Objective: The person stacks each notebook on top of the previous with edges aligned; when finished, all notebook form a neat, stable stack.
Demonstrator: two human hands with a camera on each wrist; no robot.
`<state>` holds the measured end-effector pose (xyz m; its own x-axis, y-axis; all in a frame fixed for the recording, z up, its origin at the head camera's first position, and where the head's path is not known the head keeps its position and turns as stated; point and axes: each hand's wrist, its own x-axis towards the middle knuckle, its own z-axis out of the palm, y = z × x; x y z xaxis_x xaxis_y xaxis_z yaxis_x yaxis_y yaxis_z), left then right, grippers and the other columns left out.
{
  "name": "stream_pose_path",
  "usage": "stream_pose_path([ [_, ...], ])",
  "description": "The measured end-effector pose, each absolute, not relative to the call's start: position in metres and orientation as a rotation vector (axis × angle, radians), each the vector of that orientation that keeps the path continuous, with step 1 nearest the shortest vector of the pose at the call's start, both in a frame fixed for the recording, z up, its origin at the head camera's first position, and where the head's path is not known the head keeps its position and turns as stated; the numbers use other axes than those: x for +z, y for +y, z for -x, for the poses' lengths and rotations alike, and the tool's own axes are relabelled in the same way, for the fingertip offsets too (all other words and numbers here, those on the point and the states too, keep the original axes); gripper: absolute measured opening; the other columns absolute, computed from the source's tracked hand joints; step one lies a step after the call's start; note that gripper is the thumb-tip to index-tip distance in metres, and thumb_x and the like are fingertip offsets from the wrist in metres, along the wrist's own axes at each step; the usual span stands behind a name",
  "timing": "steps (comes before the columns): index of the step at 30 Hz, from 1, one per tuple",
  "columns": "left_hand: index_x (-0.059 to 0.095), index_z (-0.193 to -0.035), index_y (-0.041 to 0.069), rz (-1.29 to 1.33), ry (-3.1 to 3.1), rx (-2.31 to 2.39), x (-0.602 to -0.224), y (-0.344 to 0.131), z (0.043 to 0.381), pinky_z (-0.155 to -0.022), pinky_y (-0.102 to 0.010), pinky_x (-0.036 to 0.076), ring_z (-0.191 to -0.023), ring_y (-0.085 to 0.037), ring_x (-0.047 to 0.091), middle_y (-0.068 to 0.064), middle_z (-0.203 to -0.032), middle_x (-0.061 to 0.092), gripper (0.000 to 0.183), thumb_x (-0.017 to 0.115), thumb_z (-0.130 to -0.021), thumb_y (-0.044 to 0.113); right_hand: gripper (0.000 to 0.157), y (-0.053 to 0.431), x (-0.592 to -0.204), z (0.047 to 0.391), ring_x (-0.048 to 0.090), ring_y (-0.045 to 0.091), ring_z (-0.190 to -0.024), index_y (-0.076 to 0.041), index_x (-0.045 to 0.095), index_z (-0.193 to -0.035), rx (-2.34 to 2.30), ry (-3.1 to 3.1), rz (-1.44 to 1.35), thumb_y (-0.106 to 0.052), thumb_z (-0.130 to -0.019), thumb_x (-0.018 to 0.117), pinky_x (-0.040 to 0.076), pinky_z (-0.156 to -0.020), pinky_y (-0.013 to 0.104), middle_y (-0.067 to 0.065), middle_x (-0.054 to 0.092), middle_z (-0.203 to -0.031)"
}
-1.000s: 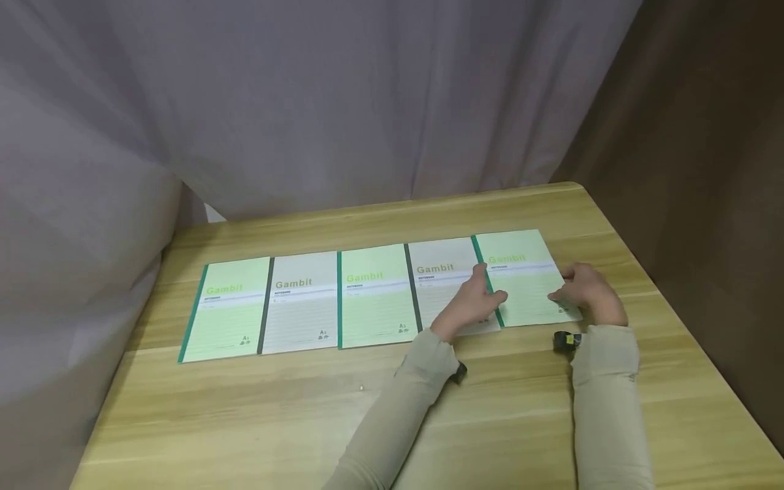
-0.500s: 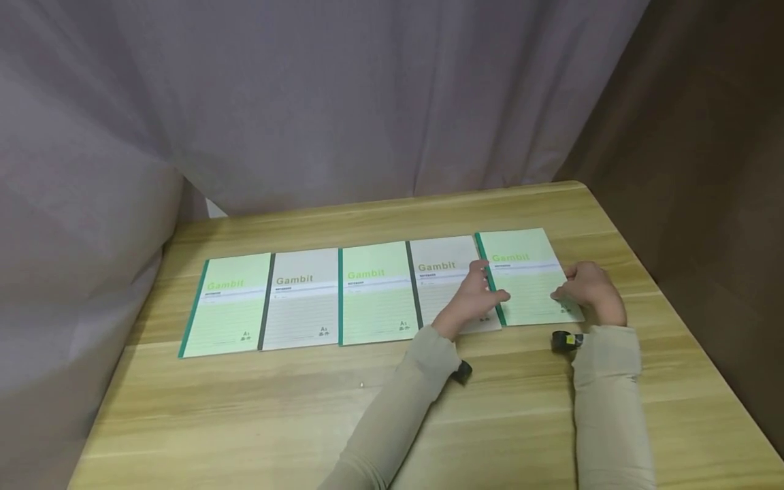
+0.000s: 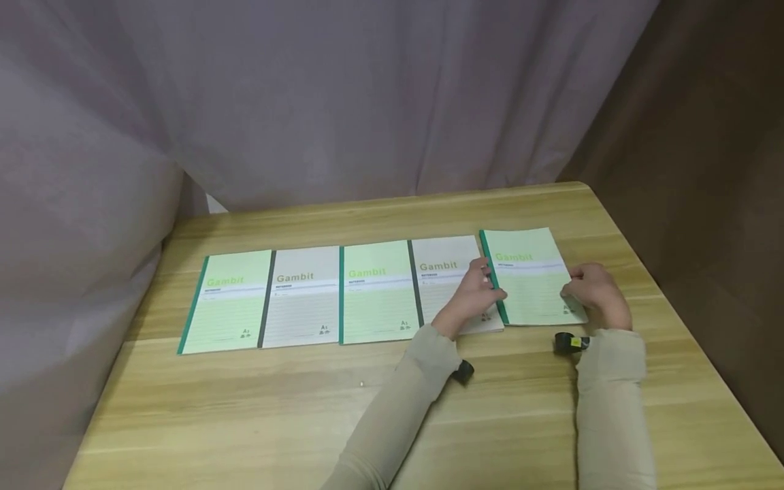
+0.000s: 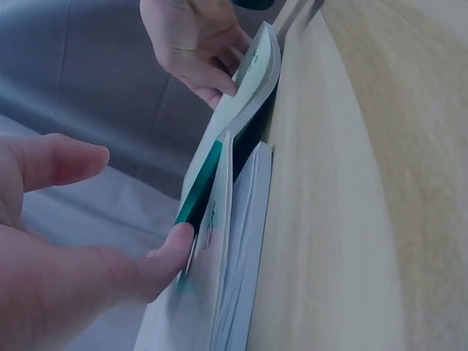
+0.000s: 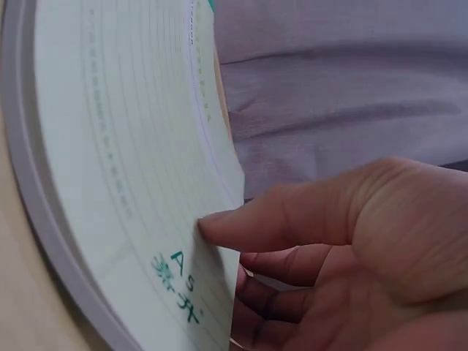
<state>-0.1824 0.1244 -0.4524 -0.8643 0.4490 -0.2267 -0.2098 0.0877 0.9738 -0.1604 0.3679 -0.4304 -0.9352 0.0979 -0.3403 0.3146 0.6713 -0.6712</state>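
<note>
A light green notebook point(image 3: 529, 289) with a green spine lies at the right end of a row of notebooks. My right hand point(image 3: 597, 291) pinches its right edge, thumb on the cover and fingers beneath. In the left wrist view this notebook bows upward with a dark gap under it. My left hand point(image 3: 471, 296) is at its spine. One fingertip touches the spine, while another digit stands raised apart from it. A grey notebook point(image 3: 447, 255) with a dark spine lies just left, partly covered by the left hand; its cover point(image 4: 212, 234) is slightly lifted from its pages.
Farther left in the row lie a green notebook point(image 3: 376, 292), a grey one point(image 3: 303, 296) and another green one point(image 3: 226, 306). The wooden table point(image 3: 263, 422) ends at a grey curtain point(image 3: 306, 102) behind and a brown one point(image 3: 704, 170) at right.
The rightmost green notebook has shifted slightly right, away from the grey one beside it. My right hand has moved right with it; the left hand stays near the spine.
</note>
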Motion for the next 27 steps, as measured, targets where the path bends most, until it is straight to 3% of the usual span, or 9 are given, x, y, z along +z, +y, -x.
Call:
stream_pose_path([
  [3,0.024,-0.157,0.002,-0.209,1.881,1.835,-0.453,0.125,0.182,-0.105,-0.034,0.045,-0.135,-0.034,0.047,-0.018,-0.152,0.040,0.078,0.066,-0.091,-0.002,0.053,0.371,-0.430,0.159,0.050,0.040,-0.101,0.026,0.041,-0.131,-1.154,2.593,-0.336,-0.001,-0.088,0.054,0.046,-0.074,0.032,0.035,0.048,-0.119],
  [10,0.029,-0.155,0.002,-0.225,1.811,1.878,-0.453,0.124,0.183,-0.105,-0.035,0.045,-0.136,-0.033,0.047,-0.020,-0.151,0.042,0.074,0.065,-0.090,-0.006,0.054,0.372,-0.425,0.158,0.047,0.043,-0.105,0.024,0.039,-0.132,-1.141,2.589,-0.376,-0.003,-0.088,0.054,0.044,-0.081,0.040,0.036,0.044,-0.123],
  [17,0.040,-0.152,0.009,-0.145,1.718,1.953,-0.454,0.122,0.183,-0.089,-0.032,0.055,-0.130,-0.029,0.051,-0.015,-0.150,0.043,0.072,0.065,-0.087,-0.007,0.055,0.377,-0.420,0.152,0.036,0.048,-0.117,0.022,0.032,-0.136,-1.190,2.524,-0.367,-0.007,-0.093,0.050,0.037,-0.096,0.056,0.037,0.036,-0.133],
  [27,0.046,-0.148,0.016,-0.112,1.792,1.958,-0.457,0.121,0.183,-0.085,-0.028,0.055,-0.111,-0.017,0.060,-0.005,-0.144,0.049,0.072,0.063,-0.083,-0.008,0.050,0.379,-0.416,0.154,0.043,0.037,-0.107,0.022,0.038,-0.132,-1.139,2.572,-0.280,-0.007,-0.094,0.053,0.042,-0.079,0.033,0.033,0.042,-0.126],
])
